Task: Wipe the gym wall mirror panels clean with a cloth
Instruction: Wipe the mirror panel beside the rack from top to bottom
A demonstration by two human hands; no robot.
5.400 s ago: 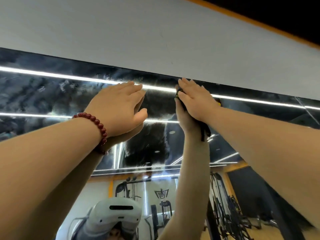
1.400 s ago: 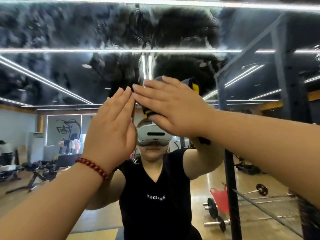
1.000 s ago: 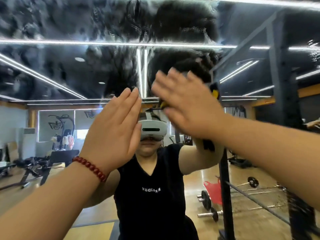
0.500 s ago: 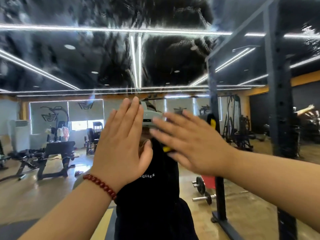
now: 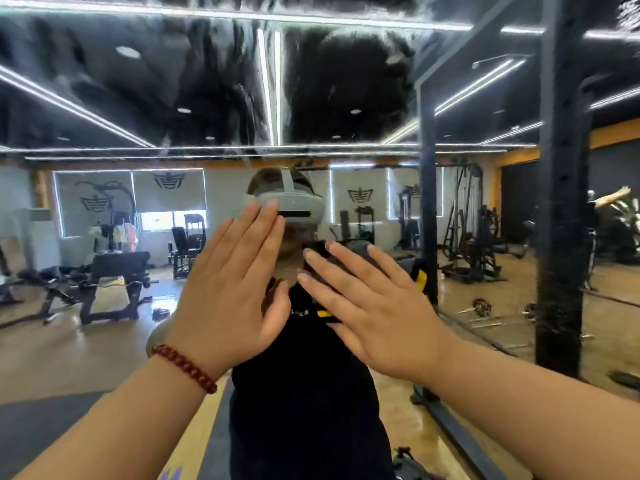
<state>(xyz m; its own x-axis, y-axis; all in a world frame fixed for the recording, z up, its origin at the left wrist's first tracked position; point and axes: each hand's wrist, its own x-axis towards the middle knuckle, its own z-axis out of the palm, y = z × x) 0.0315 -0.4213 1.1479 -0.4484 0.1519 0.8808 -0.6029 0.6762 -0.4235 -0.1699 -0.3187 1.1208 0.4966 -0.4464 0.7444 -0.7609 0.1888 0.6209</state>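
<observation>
The wall mirror fills the view and reflects the gym and a person in a black top. Smeary streaks cover its upper part. My right hand lies flat with straight fingers, pressing a dark cloth with yellow trim against the glass; only the cloth's edges show past the fingers. My left hand, with a red bead bracelet at the wrist, is flat against the mirror just left of the right hand.
A black upright post of a rack stands at the right, close to the mirror. A vertical seam between mirror panels runs right of my hands. Benches, machines and barbells appear only as reflections.
Both hands have slid down the mirror from its top edge to about head height. The right hand has kept the cloth flat on the glass while moving down.
</observation>
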